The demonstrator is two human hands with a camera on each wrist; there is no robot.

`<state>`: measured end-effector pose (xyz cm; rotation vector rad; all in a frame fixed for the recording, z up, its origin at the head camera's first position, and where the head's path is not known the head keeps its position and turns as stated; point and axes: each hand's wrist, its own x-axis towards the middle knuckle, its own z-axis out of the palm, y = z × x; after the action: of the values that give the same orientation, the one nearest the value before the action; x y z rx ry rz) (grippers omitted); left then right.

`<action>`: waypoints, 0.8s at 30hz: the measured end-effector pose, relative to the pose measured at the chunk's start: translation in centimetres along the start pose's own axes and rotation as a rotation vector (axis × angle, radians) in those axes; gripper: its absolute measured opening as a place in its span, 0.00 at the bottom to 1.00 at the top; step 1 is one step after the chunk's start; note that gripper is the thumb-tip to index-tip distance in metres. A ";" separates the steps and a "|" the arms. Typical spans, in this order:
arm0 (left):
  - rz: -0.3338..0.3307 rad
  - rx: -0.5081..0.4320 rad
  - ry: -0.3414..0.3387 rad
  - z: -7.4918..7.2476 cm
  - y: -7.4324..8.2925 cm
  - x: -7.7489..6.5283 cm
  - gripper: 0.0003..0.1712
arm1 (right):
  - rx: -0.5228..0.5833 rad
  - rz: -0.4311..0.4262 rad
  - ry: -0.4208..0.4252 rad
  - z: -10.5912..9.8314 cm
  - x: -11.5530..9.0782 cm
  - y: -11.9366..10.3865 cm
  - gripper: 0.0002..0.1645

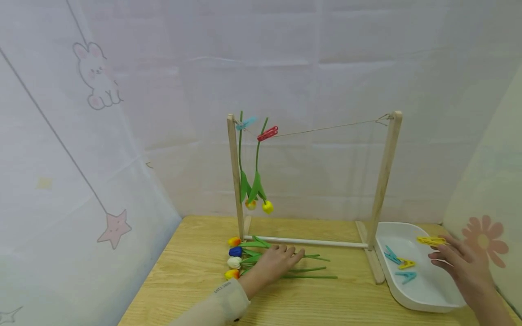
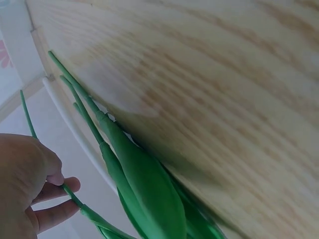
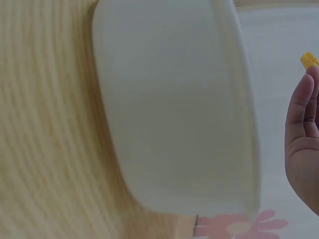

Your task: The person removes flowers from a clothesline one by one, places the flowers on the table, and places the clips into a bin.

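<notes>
Several artificial tulips lie side by side on the table, their heads to the left: yellow-orange [image 1: 234,242], blue [image 1: 235,252], white [image 1: 234,262] and another yellow-orange one [image 1: 232,274]. Over their stems is my left hand [image 1: 274,262]; in the left wrist view its thumb and fingers pinch one green tulip stem [image 2: 72,195], slightly apart from the others. Which head belongs to that stem, I cannot tell. My right hand [image 1: 465,267] pinches a yellow clothespin [image 1: 431,241] above the white tray [image 1: 424,296]. Only the clothespin's end shows in the right wrist view.
A wooden frame [image 1: 383,181] with a string [image 1: 322,130] stands behind the tulips. A blue clothespin [image 1: 246,123] and a red clothespin [image 1: 268,133] hold two tulips head down at its left end. Two blue clothespins and a yellow clothespin [image 1: 406,263] lie in the tray.
</notes>
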<state>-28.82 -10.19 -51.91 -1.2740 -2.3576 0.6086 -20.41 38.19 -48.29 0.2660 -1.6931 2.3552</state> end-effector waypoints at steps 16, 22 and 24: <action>-0.043 -0.069 0.012 -0.2 -0.1 -0.6 0.29 | -0.026 0.054 0.057 -3.0 -2.4 0.2 0.22; -0.064 -0.125 0.112 -0.4 -0.7 -0.6 0.23 | -0.019 0.081 0.080 -2.9 -2.5 0.1 0.22; -0.071 -0.111 0.143 -0.5 -1.0 -0.5 0.21 | -0.031 0.087 0.089 -2.7 -2.4 0.1 0.22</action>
<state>-28.93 -11.03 -51.05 -1.2310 -2.3337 0.3569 -18.14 40.55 -49.94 0.0820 -1.7305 2.3619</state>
